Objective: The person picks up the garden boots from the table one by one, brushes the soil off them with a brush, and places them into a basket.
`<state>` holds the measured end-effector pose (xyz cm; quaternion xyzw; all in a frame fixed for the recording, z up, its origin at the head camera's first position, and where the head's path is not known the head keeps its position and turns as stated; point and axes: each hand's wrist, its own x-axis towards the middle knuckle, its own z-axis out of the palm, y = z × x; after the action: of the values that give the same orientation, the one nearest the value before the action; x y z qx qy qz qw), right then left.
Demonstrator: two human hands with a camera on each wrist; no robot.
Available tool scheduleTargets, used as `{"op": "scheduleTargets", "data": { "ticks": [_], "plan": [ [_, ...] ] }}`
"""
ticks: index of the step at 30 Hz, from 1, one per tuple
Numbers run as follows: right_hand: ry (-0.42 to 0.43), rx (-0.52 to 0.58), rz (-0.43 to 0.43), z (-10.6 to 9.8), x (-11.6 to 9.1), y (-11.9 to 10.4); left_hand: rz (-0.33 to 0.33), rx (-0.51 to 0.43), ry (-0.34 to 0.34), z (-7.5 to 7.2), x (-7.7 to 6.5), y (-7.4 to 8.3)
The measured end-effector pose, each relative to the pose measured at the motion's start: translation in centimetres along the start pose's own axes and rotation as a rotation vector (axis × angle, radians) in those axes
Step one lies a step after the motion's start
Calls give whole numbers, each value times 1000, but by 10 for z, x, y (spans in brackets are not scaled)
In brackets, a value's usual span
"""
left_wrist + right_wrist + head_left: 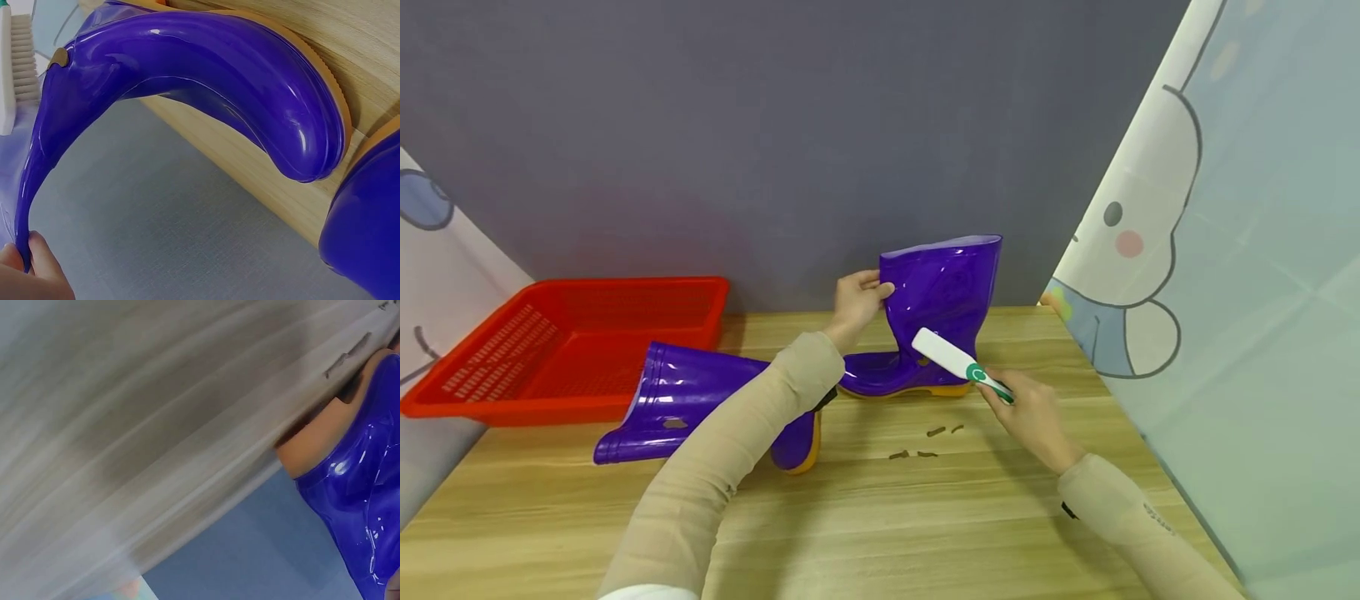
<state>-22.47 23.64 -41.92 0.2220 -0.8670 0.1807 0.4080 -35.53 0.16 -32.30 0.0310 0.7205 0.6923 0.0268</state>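
A purple rubber boot with an orange sole stands upright on the table. My left hand pinches the rim of its shaft between thumb and fingers; the left wrist view shows this hand at the lower left. In my right hand is a white scrub brush with a green-marked handle, held in front of the shaft. Its pale bristles face the boot in the left wrist view. A brown patch sticks to the boot near the ankle. The right wrist view shows the boot but not the brush.
Another purple boot lies on its side under my left forearm, with a brownish patch on its shaft. Behind it stands a red plastic basket. Several brown bits lie on the wooden table. A grey wall rises behind.
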Motion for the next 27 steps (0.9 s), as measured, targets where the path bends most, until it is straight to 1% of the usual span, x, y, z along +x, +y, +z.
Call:
{"op": "scheduleTargets", "data": {
  "ticks": [3, 6, 13, 20, 24, 27],
  "plan": [
    [16, 5, -16, 1, -1, 2, 0, 6, -1, 0, 0, 1],
    [15, 3, -10, 0, -6, 3, 1, 9, -4, 0, 1, 1],
    [-19, -15, 17, -4, -14, 6, -1, 20, 0, -1, 3, 1],
    [-52, -24, 41, -11, -21, 11, -3, 9, -5, 3, 1, 2],
    [-55, -24, 24, -17, -21, 12, 1, 8, -10, 4, 0, 3],
    [-29, -18, -3, -18, -16, 10, 6, 14, -6, 3, 1, 2]
  ]
}}
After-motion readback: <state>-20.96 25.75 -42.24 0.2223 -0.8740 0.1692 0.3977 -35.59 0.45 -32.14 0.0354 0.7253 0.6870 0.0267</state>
